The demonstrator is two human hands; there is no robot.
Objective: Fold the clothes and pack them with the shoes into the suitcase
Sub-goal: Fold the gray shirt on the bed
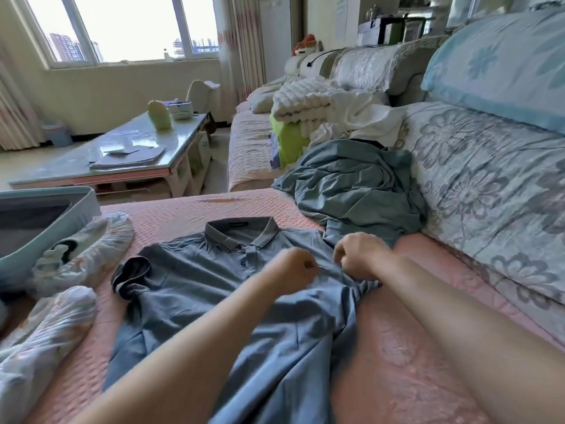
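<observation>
- Head view, centre of frame: a blue shirt lies face up on the pink cover, collar toward the top.
- Left hand and right hand sit close together at the shirt's right-of-frame shoulder. Both are curled, knuckles toward me. I judge that each pinches the cloth, which bunches beneath the right one.
- Progress, as I read it: early. No fold shows in the shirt, and a second garment lies crumpled just above and right of it.
- Two shoes in clear wrapping lie at the left of the frame, outside the suitcase, which stands open at the left edge.
- Left to do: fold both pieces, then load them and the shoes.
- Hard to make out: the fingertips are hidden behind the knuckles. The frame cuts off the suitcase and its inside is dark, so I cannot say whether anything is packed. The forearms cover much of the shirt's lower half.
</observation>
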